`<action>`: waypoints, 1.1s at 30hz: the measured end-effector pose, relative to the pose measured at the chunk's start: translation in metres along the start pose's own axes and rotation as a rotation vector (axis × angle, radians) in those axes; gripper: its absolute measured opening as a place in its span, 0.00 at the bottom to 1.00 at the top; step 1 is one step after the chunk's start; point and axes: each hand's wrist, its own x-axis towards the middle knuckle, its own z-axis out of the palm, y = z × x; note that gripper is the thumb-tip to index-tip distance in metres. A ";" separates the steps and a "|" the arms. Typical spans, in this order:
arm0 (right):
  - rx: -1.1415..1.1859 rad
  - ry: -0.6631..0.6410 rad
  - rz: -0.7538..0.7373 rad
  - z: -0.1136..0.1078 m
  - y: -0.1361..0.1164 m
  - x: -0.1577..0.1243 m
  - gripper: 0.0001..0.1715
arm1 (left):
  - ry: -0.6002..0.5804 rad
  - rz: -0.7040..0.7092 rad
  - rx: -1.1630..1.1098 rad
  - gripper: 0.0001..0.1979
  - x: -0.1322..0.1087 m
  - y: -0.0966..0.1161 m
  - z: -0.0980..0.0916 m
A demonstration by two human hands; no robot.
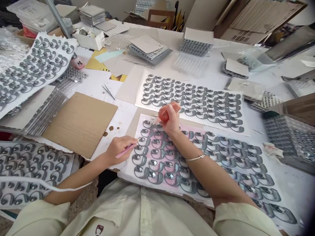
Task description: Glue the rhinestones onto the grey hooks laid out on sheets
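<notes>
My left hand (117, 150) pinches a slim pink stick (126, 150) at the left edge of a near sheet (128, 167). The stick's pale tip is beside the grey hook-shaped pieces there. Over the far edge of this sheet, my right hand (171, 123) is closed around a soft-looking orange-red thing (165, 113); its exact kind is unclear. Rows of grey curved pieces (157, 152), many with a shiny round stone or metal part, lie on the near sheet. My right forearm hides some of them.
A second sheet (140, 95) of similar pieces lies behind. Tweezers (108, 91) and a brown cardboard piece (81, 121) are on the left. More filled sheets (36, 65) stand at far left. Stacked trays (197, 42) and a cardboard box (256, 23) occupy the back and right.
</notes>
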 end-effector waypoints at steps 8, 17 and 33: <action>-0.419 -0.189 -0.179 0.023 -0.016 -0.034 0.21 | -0.026 0.193 0.188 0.08 -0.010 0.003 0.009; -0.525 -0.168 -0.168 0.019 0.001 -0.059 0.20 | -0.071 0.319 0.370 0.10 -0.012 0.004 0.012; -0.558 -0.234 -0.235 0.011 0.013 -0.062 0.17 | -0.120 0.309 0.451 0.08 -0.014 0.006 0.014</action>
